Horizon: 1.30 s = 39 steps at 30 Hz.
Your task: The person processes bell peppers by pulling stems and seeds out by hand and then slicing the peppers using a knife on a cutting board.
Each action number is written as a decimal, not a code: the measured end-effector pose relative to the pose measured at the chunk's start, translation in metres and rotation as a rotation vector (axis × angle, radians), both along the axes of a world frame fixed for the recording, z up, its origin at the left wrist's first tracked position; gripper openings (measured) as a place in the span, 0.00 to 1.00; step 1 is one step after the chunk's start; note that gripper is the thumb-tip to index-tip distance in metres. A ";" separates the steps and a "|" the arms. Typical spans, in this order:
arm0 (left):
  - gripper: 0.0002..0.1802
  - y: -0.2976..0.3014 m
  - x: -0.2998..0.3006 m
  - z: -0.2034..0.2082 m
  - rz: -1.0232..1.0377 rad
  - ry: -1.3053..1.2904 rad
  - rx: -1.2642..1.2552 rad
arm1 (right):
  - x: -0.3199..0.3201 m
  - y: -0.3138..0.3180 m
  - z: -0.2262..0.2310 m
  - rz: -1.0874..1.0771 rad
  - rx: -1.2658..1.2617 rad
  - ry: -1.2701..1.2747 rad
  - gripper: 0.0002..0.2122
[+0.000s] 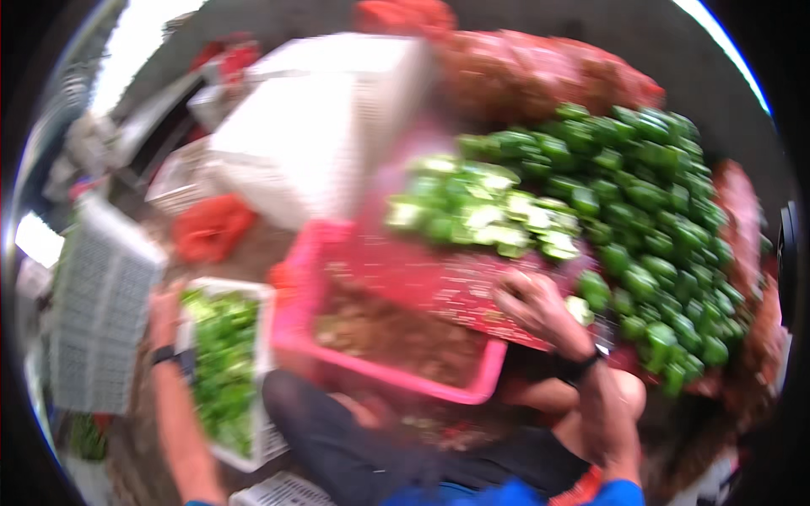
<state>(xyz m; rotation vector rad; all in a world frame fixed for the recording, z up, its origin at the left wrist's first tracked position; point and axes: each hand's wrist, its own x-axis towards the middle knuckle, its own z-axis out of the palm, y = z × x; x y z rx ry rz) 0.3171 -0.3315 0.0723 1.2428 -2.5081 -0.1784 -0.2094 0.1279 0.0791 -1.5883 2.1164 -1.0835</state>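
From where I stand, the white crate (266, 337) of cut green peppers (224, 363) sits at the lower left of the frame, with the left hand (164, 314) at its upper-left corner; blur means I can't tell whether those fingers grip the rim. The crate looks stiff and, filled like that, probably fairly heavy, best taken by opposite rims. The pieces should be light, crisp, slick-skinned and easily bruised, so cupping suits them. Right of centre, the right hand (536, 305) is curled over the red board (405, 274), just below the halved peppers (481, 215); whether it pinches anything, I can't tell.
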 end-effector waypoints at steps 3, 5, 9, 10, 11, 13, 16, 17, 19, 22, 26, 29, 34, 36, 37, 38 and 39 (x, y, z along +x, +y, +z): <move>0.32 -0.030 0.018 0.013 0.207 0.197 0.296 | -0.076 0.036 -0.012 -0.330 -0.058 0.299 0.04; 0.31 0.082 -0.122 0.034 0.167 0.489 0.597 | -0.124 0.108 -0.016 -0.610 0.073 0.321 0.03; 0.24 0.206 -0.182 0.099 -0.167 0.493 0.796 | -0.127 0.143 -0.061 -0.585 0.569 0.309 0.08; 0.25 0.238 -0.203 0.101 -0.275 0.474 0.823 | -0.118 0.148 -0.074 -0.594 0.536 0.273 0.09; 0.26 0.263 -0.221 0.101 -0.364 0.405 0.844 | -0.102 0.143 -0.075 -0.594 0.604 0.346 0.09; 0.27 0.306 -0.249 0.085 -0.466 0.359 1.057 | -0.094 0.148 -0.100 -0.690 0.487 0.396 0.13; 0.26 0.344 -0.268 0.057 -0.598 0.236 1.244 | -0.060 0.104 -0.075 -0.630 0.384 0.182 0.17; 0.26 0.351 -0.275 0.039 -0.664 0.225 1.266 | -0.055 0.096 -0.073 -0.645 0.334 0.062 0.17; 0.26 0.363 -0.286 0.017 -0.597 0.232 1.450 | -0.050 0.089 -0.080 -0.665 0.245 -0.138 0.12; 0.23 0.369 -0.299 -0.026 -0.480 0.308 1.672 | -0.041 0.083 -0.088 -0.506 0.026 0.073 0.09; 0.22 0.363 -0.302 -0.053 -0.355 0.357 1.569 | -0.022 0.061 -0.049 -0.438 0.332 0.287 0.06; 0.29 0.364 -0.312 -0.063 -0.265 0.605 1.555 | -0.019 0.046 -0.063 -0.173 0.009 0.088 0.05; 0.27 0.354 -0.314 -0.057 -0.244 0.552 1.821 | 0.046 0.018 -0.068 0.176 -0.141 0.058 0.10; 0.21 0.360 -0.316 -0.058 -0.166 0.657 1.957 | 0.070 0.007 -0.087 0.082 0.020 -0.143 0.12; 0.20 0.359 -0.309 -0.072 -0.149 0.813 1.834 | 0.080 0.001 -0.067 -0.021 0.095 0.159 0.14; 0.19 0.355 -0.300 -0.086 -0.131 0.960 1.703 | 0.085 -0.005 -0.068 -0.011 0.089 0.152 0.14; 0.18 0.357 -0.302 -0.087 -0.201 0.937 1.395 | 0.085 -0.004 -0.072 -0.014 0.089 0.065 0.13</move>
